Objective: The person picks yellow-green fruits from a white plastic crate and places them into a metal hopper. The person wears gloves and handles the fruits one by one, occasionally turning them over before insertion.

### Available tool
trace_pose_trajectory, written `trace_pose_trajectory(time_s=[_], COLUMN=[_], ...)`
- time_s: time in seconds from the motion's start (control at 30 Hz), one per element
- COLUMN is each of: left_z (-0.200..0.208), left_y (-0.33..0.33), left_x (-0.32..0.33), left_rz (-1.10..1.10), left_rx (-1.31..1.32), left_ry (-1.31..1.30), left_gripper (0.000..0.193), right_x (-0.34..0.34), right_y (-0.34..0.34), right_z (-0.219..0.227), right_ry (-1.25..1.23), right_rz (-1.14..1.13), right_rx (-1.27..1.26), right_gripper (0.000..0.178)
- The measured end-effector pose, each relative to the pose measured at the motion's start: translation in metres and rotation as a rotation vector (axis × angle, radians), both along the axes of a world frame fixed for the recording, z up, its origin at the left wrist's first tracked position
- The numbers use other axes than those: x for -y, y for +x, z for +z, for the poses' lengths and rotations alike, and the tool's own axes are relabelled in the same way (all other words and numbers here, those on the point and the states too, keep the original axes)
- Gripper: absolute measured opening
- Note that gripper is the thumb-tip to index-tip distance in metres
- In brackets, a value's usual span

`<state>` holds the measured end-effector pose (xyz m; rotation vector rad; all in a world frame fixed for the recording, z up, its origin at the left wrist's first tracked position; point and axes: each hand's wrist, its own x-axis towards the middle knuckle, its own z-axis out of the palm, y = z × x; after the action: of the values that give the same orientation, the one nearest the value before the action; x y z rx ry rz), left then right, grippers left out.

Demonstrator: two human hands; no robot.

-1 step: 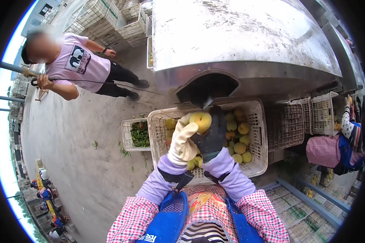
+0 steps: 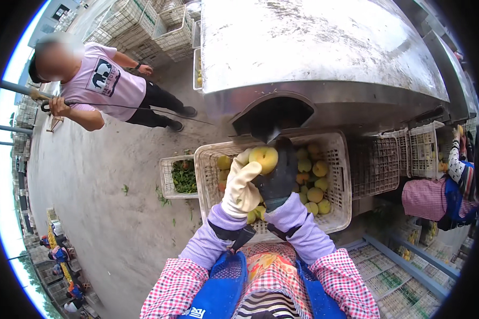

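Note:
A yellow peach (image 2: 264,158) is held up between my two hands, above a cream plastic crate (image 2: 340,183). My left hand (image 2: 240,185), in a cream glove, is closed on the peach with its thumb along the lower side. My right hand (image 2: 278,175), in a black glove, grips the peach from the right; part of its fingers is hidden. Below, several yellow-green peaches (image 2: 314,195) lie in the crate on both sides of my hands. The crate stands under the dark opening (image 2: 274,114) of a metal machine.
The metal machine (image 2: 314,48) fills the space ahead. Left of my crate stands a small crate with green leaves (image 2: 184,176). A person in a pink shirt (image 2: 109,80) stands far left, holding a pole. Crates (image 2: 375,159) and another worker (image 2: 442,191) are at right; a blue metal frame (image 2: 410,266) is lower right.

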<state>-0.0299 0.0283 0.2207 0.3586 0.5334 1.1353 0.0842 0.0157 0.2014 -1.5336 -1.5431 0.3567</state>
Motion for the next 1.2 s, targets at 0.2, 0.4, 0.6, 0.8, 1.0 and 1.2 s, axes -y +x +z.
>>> trace_pose_trajectory(time_s=[0.2,0.4,0.6,0.8,1.0,1.2], left_z=[-0.004,-0.1,-0.203,-0.278,-0.307,-0.156], left_y=[-0.005,-0.057,-0.065,-0.046,-0.05,-0.053], left_x=[0.002,0.016,0.013,0.024,0.021,0.013], left_rz=[0.287,0.307,-0.542,-1.195,-0.988,-0.314], left_rx=[-0.167,-0.803,-1.901,-1.97,-1.883,-0.544], left_ry=[-0.076,-0.19,0.121,0.674,0.486,-0.049], left_gripper=[0.042,0.045,0.052,0.064,0.068,0.054], right_x=[-0.044,-0.11,-0.038,0.059,0.045,0.041], right_y=[-0.005,0.023,0.025,0.003,0.006,0.072], right_z=[-0.012,0.018,-0.058,-0.224,-0.24,-0.169], right_ry=[0.018,-0.383,0.071,-0.873,-1.324,-0.719], right_rz=[0.002,0.235,0.283,0.449,0.842,0.562], right_rx=[0.091,0.371,0.091,0.398,0.54,-0.466], right_gripper=[0.091,0.058,0.03,0.033,0.045,0.073])
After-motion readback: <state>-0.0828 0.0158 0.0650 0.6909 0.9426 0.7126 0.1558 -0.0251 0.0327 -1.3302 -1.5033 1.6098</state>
